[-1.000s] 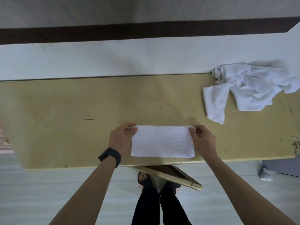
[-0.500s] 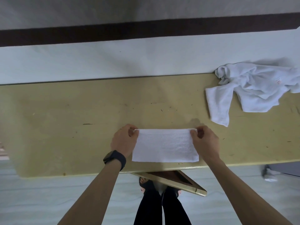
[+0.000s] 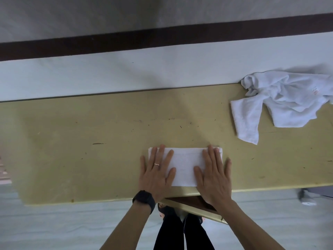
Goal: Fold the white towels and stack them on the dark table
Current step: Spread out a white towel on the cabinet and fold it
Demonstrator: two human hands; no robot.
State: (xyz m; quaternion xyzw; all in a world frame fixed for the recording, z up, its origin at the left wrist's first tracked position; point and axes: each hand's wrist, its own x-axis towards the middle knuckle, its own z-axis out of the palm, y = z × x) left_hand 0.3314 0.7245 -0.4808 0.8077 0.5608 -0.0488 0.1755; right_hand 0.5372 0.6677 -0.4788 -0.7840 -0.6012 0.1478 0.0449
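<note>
Head view: left hand (image 3: 155,175) and right hand (image 3: 213,177) press flat-fingered on neat folded towel (image 3: 185,163).

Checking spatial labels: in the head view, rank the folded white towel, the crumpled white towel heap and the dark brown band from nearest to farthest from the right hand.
1. Folded white towel: directly under the right hand, touching it.
2. Crumpled white towel heap: far right of the yellowish table.
3. Dark brown band: beyond the table, farthest.
</note>
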